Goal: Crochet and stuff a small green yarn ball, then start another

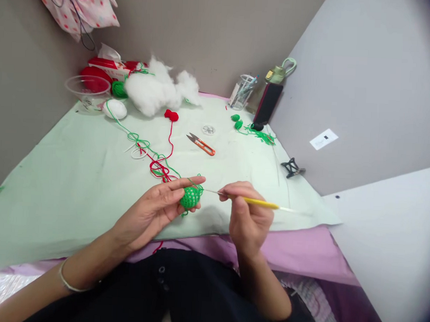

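Observation:
Between the thumb and fingers of my left hand (159, 201) is a small rounded green crochet piece (190, 197), with white showing through its stitches. My right hand (248, 214) grips a crochet hook (259, 202) by its yellow handle, the thin metal shaft pointing left. The hook's tip meets the right edge of the green piece, where loose green loops stand up; whether it is inside a stitch is too small to tell. Green yarn (144, 142) runs from the piece back across the table. Tangled red yarn (159, 168) lies just behind my left hand.
Orange-handled thread snips (201, 144) and a small round container (208, 130) lie mid-table. White stuffing (152, 89), a plastic tub (87, 96) and a tissue box (110, 68) stand back left. At back right are a pen cup (242, 93), a bottle (276, 74), a phone (268, 104) and green pieces (238, 125).

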{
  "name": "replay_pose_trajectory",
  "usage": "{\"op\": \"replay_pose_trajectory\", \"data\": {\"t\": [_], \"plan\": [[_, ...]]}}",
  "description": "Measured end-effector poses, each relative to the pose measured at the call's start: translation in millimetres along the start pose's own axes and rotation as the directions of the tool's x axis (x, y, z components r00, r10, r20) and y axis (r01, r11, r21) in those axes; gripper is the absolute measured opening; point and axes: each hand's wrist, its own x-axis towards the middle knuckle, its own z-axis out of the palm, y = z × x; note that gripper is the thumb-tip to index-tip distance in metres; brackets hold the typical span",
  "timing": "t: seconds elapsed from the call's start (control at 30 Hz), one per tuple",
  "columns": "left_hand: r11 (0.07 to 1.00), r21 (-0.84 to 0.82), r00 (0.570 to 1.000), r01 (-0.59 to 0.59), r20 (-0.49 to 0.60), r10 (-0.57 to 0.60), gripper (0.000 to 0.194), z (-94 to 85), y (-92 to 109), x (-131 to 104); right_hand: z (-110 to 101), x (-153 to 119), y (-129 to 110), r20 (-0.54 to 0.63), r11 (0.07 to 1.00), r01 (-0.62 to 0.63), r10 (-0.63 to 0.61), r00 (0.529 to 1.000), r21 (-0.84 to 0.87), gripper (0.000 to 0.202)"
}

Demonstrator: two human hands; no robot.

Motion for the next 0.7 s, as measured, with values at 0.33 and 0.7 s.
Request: {"op": "replay_pose_trajectory", "data": {"t": [0.33, 0.7], "plan": [[0.949, 0.307, 0.998, -0.069, 0.019, 0.067, 0.059, -0.3, -9, 3, 5, -3, 5, 0.139, 0.962, -0.208, 0.185, 0.973, 0.179, 0.015], [0.834, 0.533, 0.986, -0.142, -0.001, 0.168, 0.062, 0.5, -1, 0, 1, 10, 3, 0.258, 0.805, -0.446, 0.370, 0.893, 0.391, 0.018]]}}
